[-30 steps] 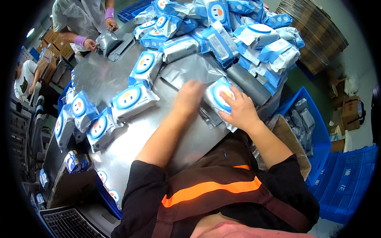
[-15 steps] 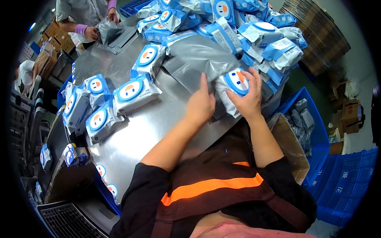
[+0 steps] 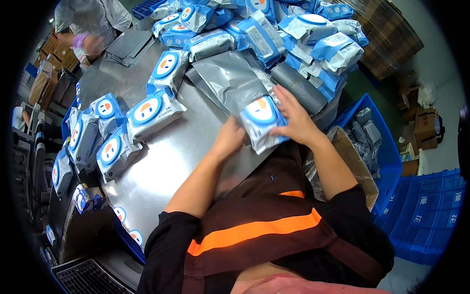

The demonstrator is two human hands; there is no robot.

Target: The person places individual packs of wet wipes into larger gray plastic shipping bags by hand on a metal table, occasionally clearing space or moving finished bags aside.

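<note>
A white and blue soft pack of wipes (image 3: 262,128) lies at the near end of a grey plastic mailing bag (image 3: 226,81) on the metal table. My right hand (image 3: 299,117) grips the pack's right side, thumb at its near edge and fingers stretched along the far side. At the bag's near left edge, my left hand (image 3: 230,136) is closed, its fingers curled on the plastic. Whether the pack's far end is inside the bag, I cannot tell. Beyond my right hand rests a grey roll (image 3: 299,88), seemingly of bags.
Many wipe packs (image 3: 259,36) are heaped at the far side. Several more packs (image 3: 147,110) stand at the left. A co-worker's blurred hand (image 3: 93,44) is near flat grey bags (image 3: 129,46). At right, a blue crate (image 3: 391,176) holds filled grey bags beside a cardboard box (image 3: 360,169).
The pack has come left and nearer, and the bag lies flatter, uncovering the grey roll. My left fingers have curled in from pointing outward. The co-worker's grey bag is no longer in hand.
</note>
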